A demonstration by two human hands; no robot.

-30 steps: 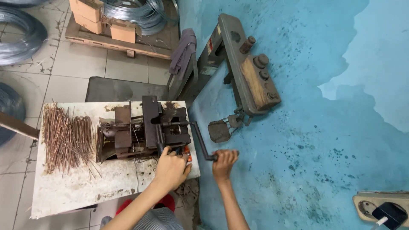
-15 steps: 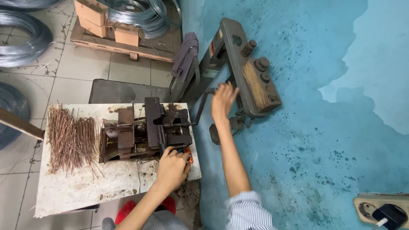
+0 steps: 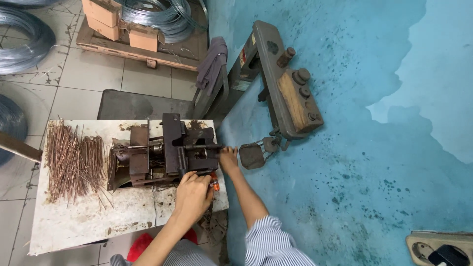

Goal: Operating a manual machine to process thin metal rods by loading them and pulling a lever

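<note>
two hands [image 3: 193,196] [image 3: 228,159] at rusty bending machine [image 3: 165,155], near table edge [image 3: 224,199]

Cardboard boxes [image 3: 123,22] on pallet [image 3: 98,47] (brown, top left).

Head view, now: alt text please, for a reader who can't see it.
Seen from above, a person's left hand rests at the front of a rusty bench machine while the right hand grips its side crank handle. Cut wire rods lie piled on the white table.
</note>
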